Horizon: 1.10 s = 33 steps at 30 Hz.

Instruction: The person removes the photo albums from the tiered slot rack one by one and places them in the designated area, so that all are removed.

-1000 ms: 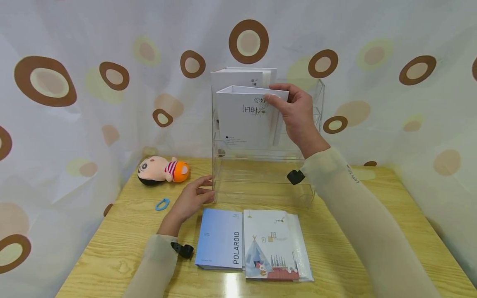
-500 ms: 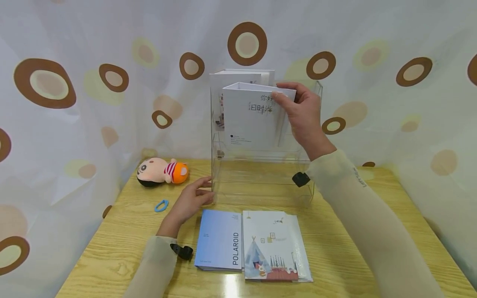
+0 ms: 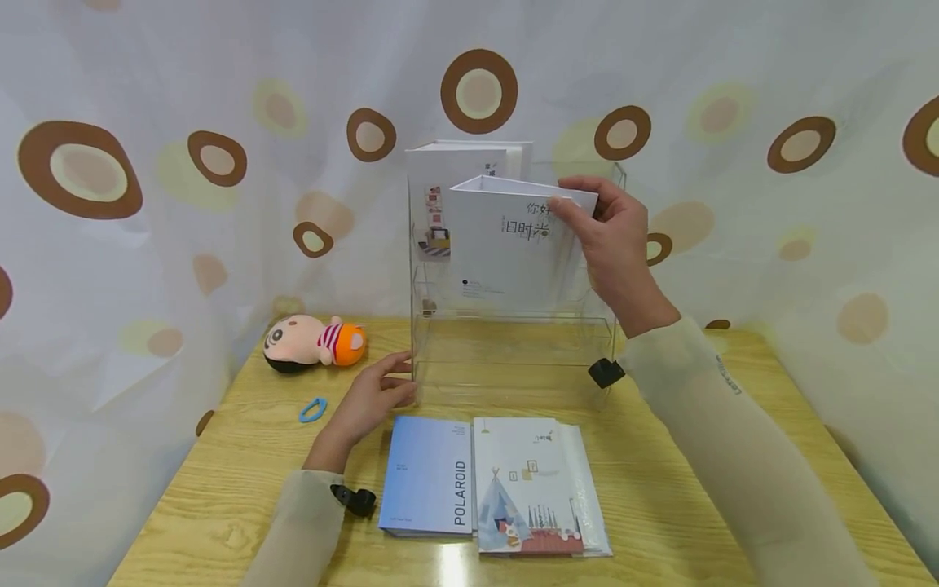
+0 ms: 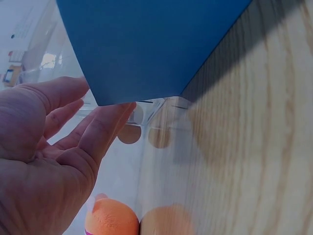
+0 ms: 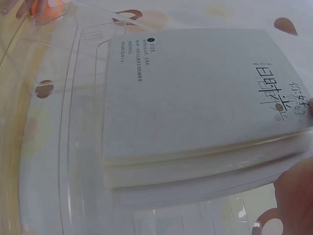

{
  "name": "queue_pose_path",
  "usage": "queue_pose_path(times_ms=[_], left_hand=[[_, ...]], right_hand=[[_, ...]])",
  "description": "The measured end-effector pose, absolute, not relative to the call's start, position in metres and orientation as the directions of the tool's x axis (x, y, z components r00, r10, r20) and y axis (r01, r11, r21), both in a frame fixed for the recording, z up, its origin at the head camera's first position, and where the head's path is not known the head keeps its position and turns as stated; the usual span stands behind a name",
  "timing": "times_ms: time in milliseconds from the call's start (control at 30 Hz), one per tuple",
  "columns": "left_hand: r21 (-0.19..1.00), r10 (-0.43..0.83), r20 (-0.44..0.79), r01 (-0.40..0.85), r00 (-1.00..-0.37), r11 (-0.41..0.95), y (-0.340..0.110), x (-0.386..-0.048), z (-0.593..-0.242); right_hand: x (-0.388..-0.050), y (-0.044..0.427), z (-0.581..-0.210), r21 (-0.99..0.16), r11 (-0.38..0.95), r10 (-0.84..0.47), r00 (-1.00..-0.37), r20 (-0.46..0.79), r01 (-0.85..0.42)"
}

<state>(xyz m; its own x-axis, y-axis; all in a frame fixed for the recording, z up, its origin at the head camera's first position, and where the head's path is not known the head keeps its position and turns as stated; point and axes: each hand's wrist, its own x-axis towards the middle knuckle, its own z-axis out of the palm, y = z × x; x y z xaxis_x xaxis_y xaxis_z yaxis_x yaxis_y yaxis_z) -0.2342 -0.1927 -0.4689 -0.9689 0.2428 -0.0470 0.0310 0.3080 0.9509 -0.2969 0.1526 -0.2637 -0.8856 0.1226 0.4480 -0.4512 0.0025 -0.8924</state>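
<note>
In the head view, my right hand (image 3: 616, 244) pinches the upper right corner of a white photo album (image 3: 506, 253) with dark lettering. Its upright cover shows in the right wrist view, in front of clear plastic. A clear tiered display rack (image 3: 513, 364) stands beneath and behind this album. Another white album (image 3: 433, 175), with a picture on its cover, stands in the rack's upper back tier, partly covered by the held one. My left hand (image 3: 370, 399) touches the rack's left side with extended, slightly bent fingers. Above those fingers, the left wrist view shows a blue album (image 4: 151, 44).
Before the rack lie a blue POLAROID album (image 3: 425, 481) and a white album with a tent drawing (image 3: 521, 481), side by side. A plush doll (image 3: 315, 342) and a blue ring-shaped item (image 3: 313, 410) lie left on the wooden table (image 3: 704, 505). A patterned curtain (image 3: 161, 269) hangs behind.
My right hand has shifted the white album rightward, uncovering more of the picture on the album behind. My left hand stays against the rack. The whole head view has drifted slightly.
</note>
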Motion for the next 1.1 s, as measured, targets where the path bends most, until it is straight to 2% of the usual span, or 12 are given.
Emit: queue_pose_path(times_ms=[700, 967, 1100], left_hand=[[0.954, 0.236, -0.05, 0.024, -0.97, 0.3, -0.192, -0.234, -0.469], [0.95, 0.234, -0.038, 0.037, -0.972, 0.309, -0.191, -0.232, -0.468], [0.948, 0.232, -0.036, 0.04, -0.972, 0.315, -0.191, -0.232, -0.471]], right_hand=[[-0.256, 0.198, -0.29, -0.9, 0.006, 0.102, -0.895, 0.434, -0.435], [-0.237, 0.221, -0.307, -0.895, 0.211, 0.079, -0.906, 0.415, -0.392], [-0.229, 0.231, -0.316, -0.904, 0.154, 0.074, -0.908, 0.413, -0.398]])
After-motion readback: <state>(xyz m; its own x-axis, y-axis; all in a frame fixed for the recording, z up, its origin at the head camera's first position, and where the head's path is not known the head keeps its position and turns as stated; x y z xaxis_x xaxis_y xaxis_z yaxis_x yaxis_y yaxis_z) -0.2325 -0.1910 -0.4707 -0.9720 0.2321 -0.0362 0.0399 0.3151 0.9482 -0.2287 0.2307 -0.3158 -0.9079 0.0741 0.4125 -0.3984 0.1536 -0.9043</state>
